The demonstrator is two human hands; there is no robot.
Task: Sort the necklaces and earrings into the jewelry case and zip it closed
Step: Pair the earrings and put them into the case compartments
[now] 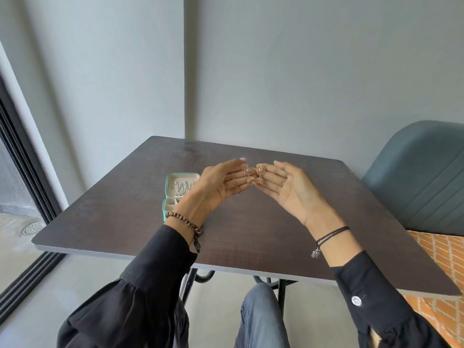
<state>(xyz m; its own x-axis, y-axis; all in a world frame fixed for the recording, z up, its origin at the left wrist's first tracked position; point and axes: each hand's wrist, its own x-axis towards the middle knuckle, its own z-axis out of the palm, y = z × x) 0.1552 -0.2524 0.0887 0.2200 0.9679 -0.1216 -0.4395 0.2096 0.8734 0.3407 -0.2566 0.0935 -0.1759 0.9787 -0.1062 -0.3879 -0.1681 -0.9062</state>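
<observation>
Both hands up over the dark table (125, 222), palms facing each other, fingers nearly straight w/ just the tips pinching. Left hand (221, 182) has 1 rose-gold earring (249, 175), right hand (288, 187) has the other earring (261, 175), the 2 dangly bell bits touching in the middle. Teal jewelry case (167, 189) sits open on the table behind the left wrist, partly hidden. Chains in the lid half look like necklaces (182, 188), tbh too small to be sure.
</observation>
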